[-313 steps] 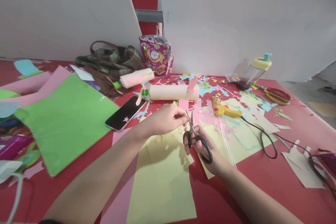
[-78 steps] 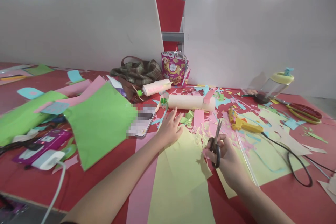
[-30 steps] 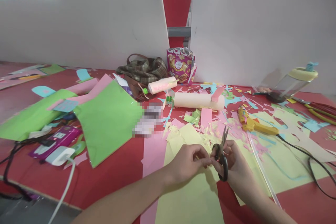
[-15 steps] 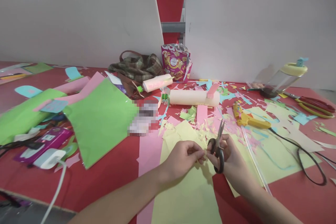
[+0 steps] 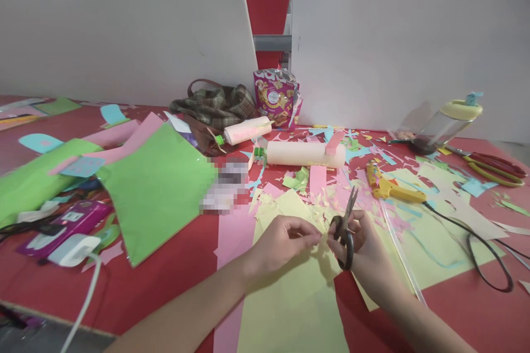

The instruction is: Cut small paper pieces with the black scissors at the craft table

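My left hand [image 5: 285, 240] pinches a small piece of pale yellow paper [image 5: 324, 236] between thumb and fingertips. Close on its right, my right hand [image 5: 360, 237] is closed around black-handled scissors [image 5: 344, 231], their blades pointing up; its fingertips are at the same small piece. Both hands are above pale yellow sheets [image 5: 290, 309], which overlap a pink sheet [image 5: 229, 242] on the red table [image 5: 165, 298]. Small yellow and pink scraps [image 5: 331, 198] lie just beyond the fingers.
A yellow glue gun [image 5: 397, 192] with a black cord lies right. Beyond the hands is a paper-wrapped bottle [image 5: 304, 153]. A green star [image 5: 157, 193] and purple device [image 5: 68, 229] lie left. Red-and-yellow-handled scissors [image 5: 492, 168] and a clear bottle [image 5: 445, 127] are far right.
The fingertips of my two hands have moved slightly apart, and the small yellow piece between them shows more. The scissors have tilted a little to the right.
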A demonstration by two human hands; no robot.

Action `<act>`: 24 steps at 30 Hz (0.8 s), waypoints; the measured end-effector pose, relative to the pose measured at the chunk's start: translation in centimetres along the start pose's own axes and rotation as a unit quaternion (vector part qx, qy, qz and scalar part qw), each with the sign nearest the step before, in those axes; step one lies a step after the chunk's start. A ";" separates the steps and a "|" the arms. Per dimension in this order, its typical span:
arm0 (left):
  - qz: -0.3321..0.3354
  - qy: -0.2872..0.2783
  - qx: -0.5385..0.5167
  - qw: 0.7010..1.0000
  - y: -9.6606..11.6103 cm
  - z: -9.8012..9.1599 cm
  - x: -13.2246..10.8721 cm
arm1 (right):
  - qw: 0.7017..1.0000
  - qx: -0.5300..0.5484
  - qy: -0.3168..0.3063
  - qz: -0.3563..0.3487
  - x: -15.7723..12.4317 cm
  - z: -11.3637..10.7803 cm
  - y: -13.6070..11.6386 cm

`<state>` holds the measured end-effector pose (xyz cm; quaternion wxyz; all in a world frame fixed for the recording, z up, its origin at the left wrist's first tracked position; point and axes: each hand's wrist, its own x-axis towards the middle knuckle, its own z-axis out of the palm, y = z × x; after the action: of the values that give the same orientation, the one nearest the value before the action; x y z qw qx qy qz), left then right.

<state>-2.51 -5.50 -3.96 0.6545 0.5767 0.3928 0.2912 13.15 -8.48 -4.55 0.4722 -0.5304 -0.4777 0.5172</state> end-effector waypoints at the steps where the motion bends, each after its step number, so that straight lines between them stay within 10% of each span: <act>1: 0.001 -0.013 -0.003 1.000 -0.1 0.0 -0.1 | 1.000 -0.011 0.001 -0.002 0.0 0.0 0.1; 11: 0.011 0.016 0.142 0.990 -0.3 -0.7 0.1 | 0.989 -0.141 -0.006 -0.040 -0.2 0.2 0.5; 18: 0.016 0.154 0.416 0.896 1.5 -6.5 0.6 | 0.927 -0.363 0.018 -0.091 -0.1 -0.2 -0.1; 24: 0.005 0.124 0.477 0.870 0.8 -8.8 0.7 | 0.878 -0.420 -0.129 -0.189 -0.6 0.1 0.6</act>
<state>-9.56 -0.13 -3.59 0.2435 0.7801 0.5588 0.1409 13.10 -9.11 -5.12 0.2278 -0.5074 -0.7979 0.2324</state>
